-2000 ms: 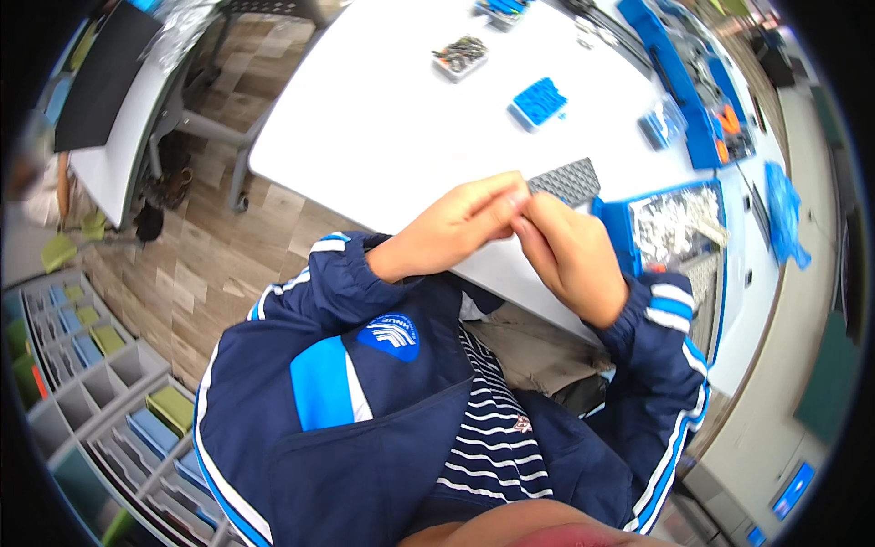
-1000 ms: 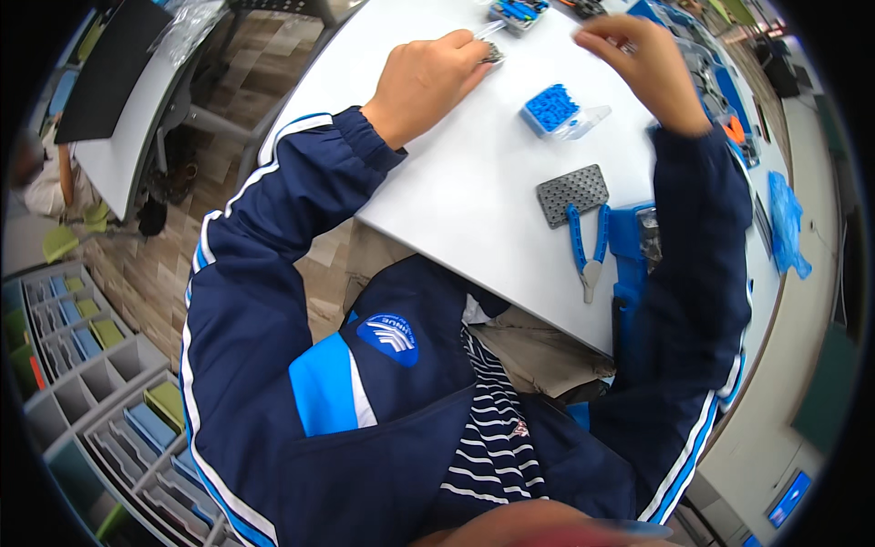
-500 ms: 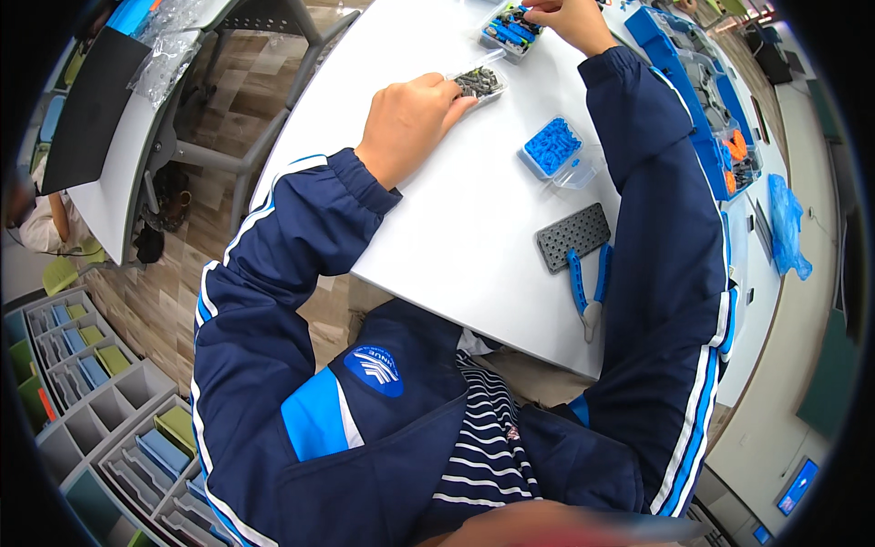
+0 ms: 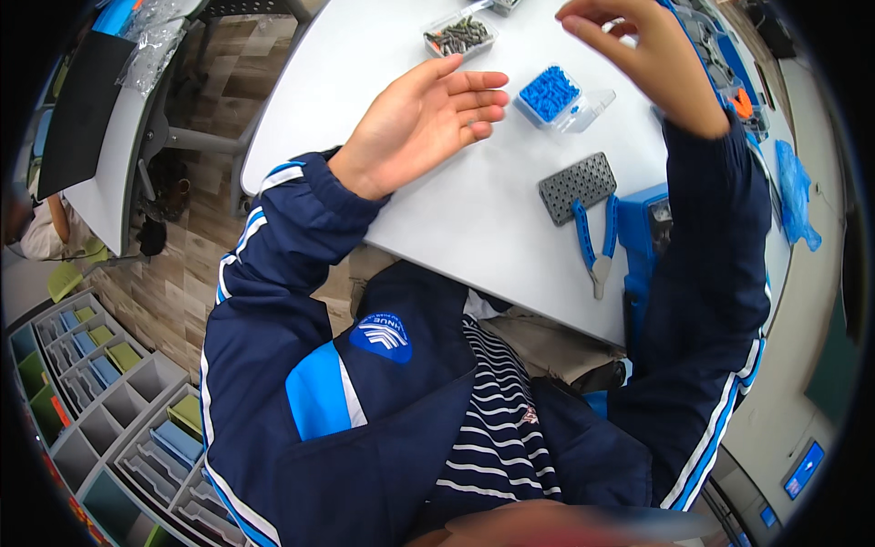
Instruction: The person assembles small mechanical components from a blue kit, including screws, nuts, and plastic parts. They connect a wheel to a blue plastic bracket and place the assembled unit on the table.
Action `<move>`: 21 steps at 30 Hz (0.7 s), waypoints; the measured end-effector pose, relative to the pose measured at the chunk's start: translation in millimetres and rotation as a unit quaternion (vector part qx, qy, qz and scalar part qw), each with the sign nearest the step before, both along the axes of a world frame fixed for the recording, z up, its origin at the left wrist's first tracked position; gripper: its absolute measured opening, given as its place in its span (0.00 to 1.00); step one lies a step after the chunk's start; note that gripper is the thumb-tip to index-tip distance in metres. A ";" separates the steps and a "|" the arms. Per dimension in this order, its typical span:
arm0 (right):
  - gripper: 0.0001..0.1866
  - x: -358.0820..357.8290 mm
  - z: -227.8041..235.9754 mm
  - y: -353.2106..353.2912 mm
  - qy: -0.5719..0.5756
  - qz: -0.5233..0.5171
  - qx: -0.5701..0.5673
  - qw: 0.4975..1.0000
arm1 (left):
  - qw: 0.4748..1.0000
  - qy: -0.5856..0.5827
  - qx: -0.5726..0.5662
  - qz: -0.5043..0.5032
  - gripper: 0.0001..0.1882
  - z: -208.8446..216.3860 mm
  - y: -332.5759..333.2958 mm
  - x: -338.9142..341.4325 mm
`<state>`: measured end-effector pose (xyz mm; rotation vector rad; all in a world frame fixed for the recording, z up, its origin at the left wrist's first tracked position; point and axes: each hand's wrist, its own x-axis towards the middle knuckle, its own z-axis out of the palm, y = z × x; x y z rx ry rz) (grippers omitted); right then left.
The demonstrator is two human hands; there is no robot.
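Note:
My left hand (image 4: 424,126) is open, palm up and fingers spread, over the white table (image 4: 474,210), apart from everything. Beyond its fingertips stands a clear box of grey and dark small parts (image 4: 460,36). My right hand (image 4: 652,55) is raised at the top right, fingers curled and thumb and forefinger tips together; anything between them is too small to make out. Between the hands sits a small clear box of blue pegs (image 4: 549,94), its lid (image 4: 594,108) folded open. Nearer lie a dark grey perforated plate (image 4: 578,187) and a pair of blue-handled pliers (image 4: 597,251), handles touching the plate.
A blue case (image 4: 720,41) with grey and orange parts stands along the right side, partly behind my right arm. A blue plastic bag (image 4: 795,196) lies beyond it. Left are another desk (image 4: 114,196), a chair frame (image 4: 205,155) and a seated person (image 4: 50,219).
My left hand has let go of the box of grey parts and turned palm up. My right hand has left the box of blue and dark parts and moved right. The view has shifted.

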<state>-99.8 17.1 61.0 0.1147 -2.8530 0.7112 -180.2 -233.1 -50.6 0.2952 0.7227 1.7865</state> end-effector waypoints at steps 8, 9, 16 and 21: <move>0.13 90.5 -27.5 -76.5 0.034 0.091 -0.021 0.995 | 0.995 -0.090 0.040 -0.004 0.33 7.3 1.8 52.9; 0.14 93.9 -33.8 -82.1 0.043 0.091 0.014 0.995 | 0.995 -0.088 0.049 -0.017 0.33 7.9 1.7 56.8; 0.09 105.7 -48.9 -84.4 0.078 0.074 -0.058 0.992 | 0.991 -0.116 0.071 -0.018 0.31 7.1 -2.2 77.2; 0.07 100.7 -41.5 -71.4 0.060 0.024 -0.106 0.992 | 0.992 0.097 0.079 0.019 0.26 0.0 -12.4 62.2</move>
